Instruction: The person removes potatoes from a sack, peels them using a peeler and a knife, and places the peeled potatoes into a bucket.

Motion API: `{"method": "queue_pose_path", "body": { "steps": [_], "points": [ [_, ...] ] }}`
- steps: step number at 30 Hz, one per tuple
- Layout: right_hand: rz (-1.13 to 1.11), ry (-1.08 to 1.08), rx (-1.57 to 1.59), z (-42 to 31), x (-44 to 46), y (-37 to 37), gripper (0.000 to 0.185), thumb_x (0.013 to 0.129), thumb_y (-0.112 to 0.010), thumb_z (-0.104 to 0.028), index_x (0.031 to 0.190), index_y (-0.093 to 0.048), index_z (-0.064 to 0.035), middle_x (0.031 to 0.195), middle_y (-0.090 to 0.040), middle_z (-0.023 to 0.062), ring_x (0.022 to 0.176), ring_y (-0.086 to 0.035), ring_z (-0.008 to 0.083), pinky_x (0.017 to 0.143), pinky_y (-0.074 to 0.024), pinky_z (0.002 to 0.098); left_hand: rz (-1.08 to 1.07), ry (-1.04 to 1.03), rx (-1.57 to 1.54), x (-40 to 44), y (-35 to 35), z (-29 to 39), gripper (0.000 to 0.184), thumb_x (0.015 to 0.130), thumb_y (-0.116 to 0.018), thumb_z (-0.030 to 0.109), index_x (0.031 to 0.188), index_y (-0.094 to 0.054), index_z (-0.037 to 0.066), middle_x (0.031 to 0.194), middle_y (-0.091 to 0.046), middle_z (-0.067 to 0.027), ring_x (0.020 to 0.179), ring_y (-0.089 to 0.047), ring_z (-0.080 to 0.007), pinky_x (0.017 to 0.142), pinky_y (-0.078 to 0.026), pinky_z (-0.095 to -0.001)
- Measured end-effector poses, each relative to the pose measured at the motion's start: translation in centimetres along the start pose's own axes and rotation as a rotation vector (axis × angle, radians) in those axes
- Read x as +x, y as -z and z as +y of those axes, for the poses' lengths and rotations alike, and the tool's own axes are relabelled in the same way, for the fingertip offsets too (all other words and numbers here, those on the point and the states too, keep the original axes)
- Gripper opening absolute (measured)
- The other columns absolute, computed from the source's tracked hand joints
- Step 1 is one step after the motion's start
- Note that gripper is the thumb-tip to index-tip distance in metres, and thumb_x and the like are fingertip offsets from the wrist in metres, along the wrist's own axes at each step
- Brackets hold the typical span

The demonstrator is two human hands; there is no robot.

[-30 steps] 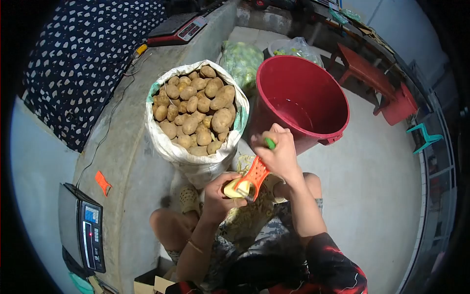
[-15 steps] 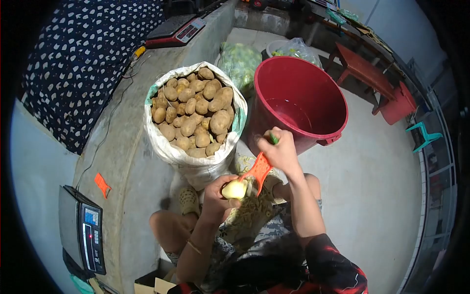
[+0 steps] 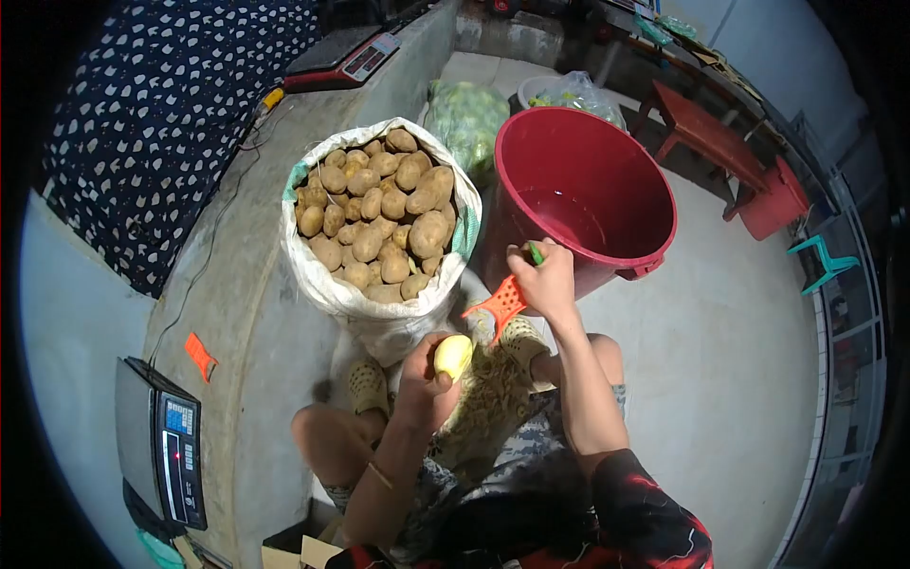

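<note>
A peeled, pale yellow potato [image 3: 453, 357] is held in my left hand [image 3: 425, 379], its fingers wrapped round the near side. My right hand [image 3: 546, 279] grips an orange peeler [image 3: 500, 303] with a green handle. The peeler's forked head points down and left, apart from the potato and a little above it. Beneath the hands, a heap of peelings [image 3: 488, 389] lies between my feet. Just beyond stands a white sack [image 3: 327, 294] full of unpeeled brown potatoes [image 3: 379, 209]. To its right is a large red tub [image 3: 588, 171] with some liquid at the bottom.
A second orange peeler [image 3: 200, 357] lies on the concrete ledge at left, near a digital scale [image 3: 171, 446]. Another red scale [image 3: 343, 59] sits farther up. Bags of green produce [image 3: 466, 119] stand behind the tub. A red bench [image 3: 706, 137] and a teal stool [image 3: 823, 263] are at right.
The peeler has come away from the potato, moving slightly up and right with my right hand. My left hand has turned the potato more upright.
</note>
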State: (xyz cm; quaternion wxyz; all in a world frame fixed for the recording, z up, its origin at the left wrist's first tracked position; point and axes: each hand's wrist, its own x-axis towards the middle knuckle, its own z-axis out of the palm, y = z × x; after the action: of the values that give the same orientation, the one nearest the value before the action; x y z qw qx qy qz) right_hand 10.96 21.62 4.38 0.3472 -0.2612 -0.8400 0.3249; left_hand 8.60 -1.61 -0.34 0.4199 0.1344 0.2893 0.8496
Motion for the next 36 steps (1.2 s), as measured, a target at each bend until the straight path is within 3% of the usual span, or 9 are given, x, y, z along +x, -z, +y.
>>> {"method": "queue_pose_path", "body": {
  "steps": [1,9,17,20,25,27,28,31,36],
  "points": [
    [-0.056,-0.108,0.068,0.2,0.0,0.7,0.030,0.076,-0.069,-0.021,0.064,-0.058,0.0040,0.061,-0.054,0.0207,0.056,-0.050,0.0325,0.057,-0.0388,0.0433,-0.003,0.015,-0.033,-0.1,0.0,0.2,0.077,0.067,-0.091,0.030,0.125,-0.050,0.000,0.115,-0.056,-0.0052,0.109,-0.052,-0.0169,0.099,-0.039,-0.0321],
    [-0.078,-0.135,0.151,0.1,-0.4,0.2,0.033,0.078,-0.068,-0.021,0.062,-0.055,0.0054,0.054,-0.050,0.0192,0.052,-0.045,0.0282,0.054,-0.0365,0.0424,-0.006,-0.031,-0.020,0.3,-0.4,0.9,0.075,0.066,-0.089,0.018,0.128,-0.049,0.005,0.115,-0.055,-0.0050,0.109,-0.053,-0.0177,0.097,-0.042,-0.0323],
    [-0.048,-0.032,0.253,-2.8,-2.0,0.2,0.025,0.078,-0.068,-0.015,0.063,-0.060,0.0031,0.054,-0.046,0.0154,0.052,-0.045,0.0239,0.052,-0.0340,0.0385,0.000,-0.139,0.018,0.4,0.0,1.0,0.063,0.073,-0.078,0.001,0.128,-0.049,0.006,0.116,-0.057,-0.0062,0.112,-0.055,-0.0195,0.097,-0.044,-0.0339],
    [-0.041,0.095,0.225,-4.0,-2.4,0.6,0.021,0.076,-0.070,-0.013,0.064,-0.061,0.0026,0.058,-0.045,0.0154,0.054,-0.046,0.0276,0.052,-0.0339,0.0401,0.028,-0.126,-0.008,0.5,0.4,0.8,0.061,0.073,-0.078,0.003,0.128,-0.050,0.005,0.116,-0.057,-0.0061,0.111,-0.055,-0.0199,0.100,-0.042,-0.0345],
    [0.055,0.027,0.053,0.5,-1.0,-1.0,0.016,0.075,-0.070,-0.011,0.071,-0.066,0.0037,0.060,-0.048,0.0165,0.056,-0.052,0.0271,0.056,-0.0402,0.0380,0.059,-0.161,-0.039,0.0,-0.2,0.4,0.060,0.075,-0.077,0.008,0.129,-0.050,0.004,0.118,-0.056,-0.0067,0.110,-0.054,-0.0193,0.102,-0.039,-0.0340],
    [0.009,-0.160,0.267,0.8,-1.2,-1.0,0.015,0.074,-0.069,-0.011,0.074,-0.067,0.0041,0.062,-0.052,0.0160,0.058,-0.056,0.0240,0.057,-0.0421,0.0357,0.088,-0.167,-0.083,0.0,-0.6,0.5,0.060,0.076,-0.077,0.010,0.129,-0.049,0.003,0.118,-0.055,-0.0070,0.110,-0.054,-0.0193,0.102,-0.039,-0.0336],
    [0.002,-0.092,0.379,-1.0,-1.8,-1.0,0.015,0.074,-0.069,-0.011,0.074,-0.067,0.0042,0.063,-0.055,0.0154,0.059,-0.057,0.0207,0.057,-0.0422,0.0346,0.091,-0.156,-0.102,0.0,-0.7,0.4,0.056,0.080,-0.072,0.010,0.130,-0.049,0.002,0.119,-0.055,-0.0078,0.110,-0.054,-0.0199,0.102,-0.039,-0.0336],
    [0.050,0.194,0.245,-1.6,-2.1,-1.2,0.018,0.078,-0.070,-0.009,0.069,-0.063,0.0039,0.059,-0.047,0.0125,0.054,-0.044,0.0180,0.052,-0.0337,0.0357,0.148,-0.125,-0.127,-0.1,-1.0,0.3,0.046,0.087,-0.064,0.010,0.129,-0.049,0.001,0.119,-0.056,-0.0093,0.110,-0.055,-0.0212,0.101,-0.040,-0.0345],
    [0.085,-0.015,0.407,-0.4,-1.3,-2.0,0.027,0.082,-0.070,-0.011,0.063,-0.057,0.0030,0.058,-0.042,0.0118,0.054,-0.038,0.0176,0.052,-0.0302,0.0373,0.329,-0.092,-0.167,0.6,-1.5,0.8,0.028,0.100,-0.049,0.014,0.126,-0.050,0.001,0.117,-0.057,-0.0121,0.107,-0.057,-0.0238,0.095,-0.047,-0.0376]
  ]
}}
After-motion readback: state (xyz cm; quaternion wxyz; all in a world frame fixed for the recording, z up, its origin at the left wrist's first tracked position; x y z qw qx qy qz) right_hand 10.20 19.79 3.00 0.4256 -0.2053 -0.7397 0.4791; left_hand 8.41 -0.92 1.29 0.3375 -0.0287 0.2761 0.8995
